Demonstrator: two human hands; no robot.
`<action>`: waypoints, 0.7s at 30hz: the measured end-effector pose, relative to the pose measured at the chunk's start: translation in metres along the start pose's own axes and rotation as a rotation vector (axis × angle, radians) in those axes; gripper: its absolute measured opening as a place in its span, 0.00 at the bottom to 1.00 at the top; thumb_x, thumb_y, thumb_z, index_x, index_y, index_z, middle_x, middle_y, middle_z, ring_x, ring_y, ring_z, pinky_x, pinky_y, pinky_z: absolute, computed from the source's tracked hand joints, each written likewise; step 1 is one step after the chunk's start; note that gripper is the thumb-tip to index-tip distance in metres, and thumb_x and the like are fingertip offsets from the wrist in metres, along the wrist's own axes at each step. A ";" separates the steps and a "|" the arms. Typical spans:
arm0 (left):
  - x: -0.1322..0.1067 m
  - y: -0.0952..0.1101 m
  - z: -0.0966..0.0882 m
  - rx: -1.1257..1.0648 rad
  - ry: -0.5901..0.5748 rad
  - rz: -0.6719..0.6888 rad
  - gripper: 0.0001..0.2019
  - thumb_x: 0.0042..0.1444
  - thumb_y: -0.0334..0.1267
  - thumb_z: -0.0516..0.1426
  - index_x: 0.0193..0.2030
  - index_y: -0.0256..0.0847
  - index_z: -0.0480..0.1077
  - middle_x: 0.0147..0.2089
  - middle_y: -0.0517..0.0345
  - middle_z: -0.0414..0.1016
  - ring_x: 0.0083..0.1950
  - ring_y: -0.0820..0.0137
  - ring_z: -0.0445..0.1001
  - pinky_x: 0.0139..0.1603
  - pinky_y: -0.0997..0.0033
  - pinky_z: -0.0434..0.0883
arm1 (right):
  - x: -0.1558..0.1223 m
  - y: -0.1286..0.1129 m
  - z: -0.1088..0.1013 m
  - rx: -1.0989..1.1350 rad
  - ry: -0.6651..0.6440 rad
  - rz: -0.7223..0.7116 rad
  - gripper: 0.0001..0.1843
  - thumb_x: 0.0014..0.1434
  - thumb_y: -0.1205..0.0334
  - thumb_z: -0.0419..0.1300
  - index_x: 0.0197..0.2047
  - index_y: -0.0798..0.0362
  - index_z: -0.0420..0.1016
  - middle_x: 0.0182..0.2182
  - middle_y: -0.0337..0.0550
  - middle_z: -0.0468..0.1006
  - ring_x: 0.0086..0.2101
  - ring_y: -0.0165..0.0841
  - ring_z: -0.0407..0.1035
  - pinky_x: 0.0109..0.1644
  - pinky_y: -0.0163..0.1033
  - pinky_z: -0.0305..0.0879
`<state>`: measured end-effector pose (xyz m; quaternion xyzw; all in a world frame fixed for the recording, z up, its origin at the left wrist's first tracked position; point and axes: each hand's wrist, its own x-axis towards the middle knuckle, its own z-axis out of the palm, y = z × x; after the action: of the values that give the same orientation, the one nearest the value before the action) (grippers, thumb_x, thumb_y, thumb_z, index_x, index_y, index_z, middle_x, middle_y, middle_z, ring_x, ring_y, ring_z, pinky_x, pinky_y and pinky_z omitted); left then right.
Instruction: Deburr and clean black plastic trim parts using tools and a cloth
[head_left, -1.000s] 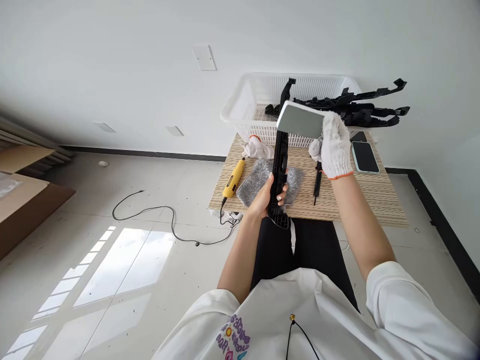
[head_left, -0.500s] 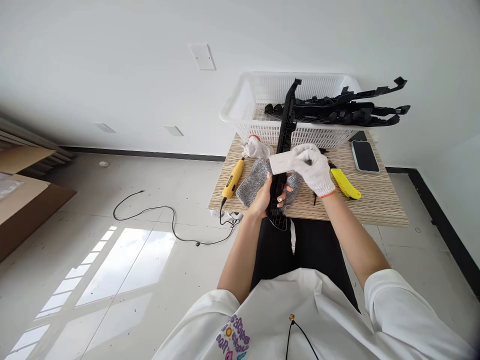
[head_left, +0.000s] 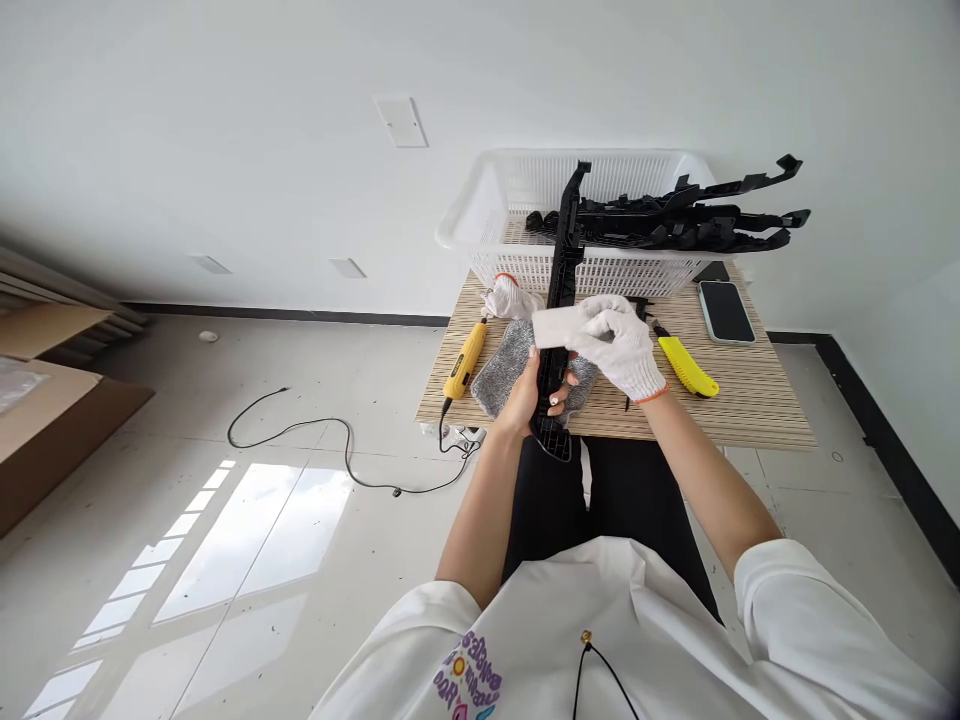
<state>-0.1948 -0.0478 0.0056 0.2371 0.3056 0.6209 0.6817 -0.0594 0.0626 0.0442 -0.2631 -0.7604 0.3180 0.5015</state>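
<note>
My bare left hand is wrapped round the lower part of a long black plastic part, which slants up over the basket's front rim. In my right hand, which wears a white knit glove, a flat whitish rectangular piece is pinched; its material I cannot make out. That piece lies across the black part, just above my left fingers. Beneath them a grey cloth rests on the wooden table.
A white basket with several black plastic parts stands at the back. On the table are a yellow corded tool, a white glove, a yellow utility knife and a phone. A black cable trails over the floor.
The view has shifted slightly. My right hand and the whitish piece have turned a little against the black part; my left hand keeps its hold.
</note>
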 end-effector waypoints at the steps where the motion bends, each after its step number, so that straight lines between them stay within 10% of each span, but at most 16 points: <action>1: 0.000 0.000 0.000 0.005 -0.001 -0.001 0.32 0.59 0.62 0.56 0.52 0.32 0.72 0.34 0.53 0.71 0.21 0.81 0.53 0.13 0.82 0.55 | -0.001 0.000 0.000 -0.010 0.041 -0.004 0.12 0.50 0.62 0.70 0.22 0.51 0.71 0.41 0.40 0.76 0.46 0.37 0.72 0.50 0.47 0.71; 13: 0.001 -0.001 -0.003 -0.048 -0.032 0.016 0.28 0.63 0.59 0.52 0.51 0.33 0.73 0.33 0.53 0.71 0.20 0.81 0.54 0.13 0.84 0.56 | -0.001 0.007 0.004 0.045 -0.023 -0.057 0.13 0.51 0.64 0.69 0.22 0.51 0.68 0.42 0.41 0.76 0.45 0.36 0.73 0.49 0.46 0.73; 18: 0.000 0.001 -0.002 -0.031 -0.046 0.020 0.31 0.65 0.60 0.49 0.56 0.32 0.72 0.33 0.54 0.70 0.20 0.81 0.55 0.14 0.85 0.57 | 0.005 0.012 -0.005 0.184 0.084 -0.003 0.23 0.44 0.62 0.74 0.44 0.48 0.74 0.55 0.43 0.70 0.57 0.41 0.67 0.60 0.50 0.69; 21: 0.000 0.002 -0.001 -0.039 -0.047 0.019 0.31 0.66 0.59 0.48 0.56 0.32 0.72 0.33 0.53 0.71 0.20 0.81 0.55 0.14 0.84 0.58 | 0.009 0.001 -0.011 0.284 0.068 0.180 0.22 0.52 0.58 0.69 0.50 0.46 0.72 0.45 0.41 0.77 0.44 0.36 0.75 0.46 0.44 0.77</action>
<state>-0.1968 -0.0481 0.0061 0.2414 0.2751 0.6275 0.6872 -0.0517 0.0722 0.0518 -0.2672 -0.6637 0.4570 0.5284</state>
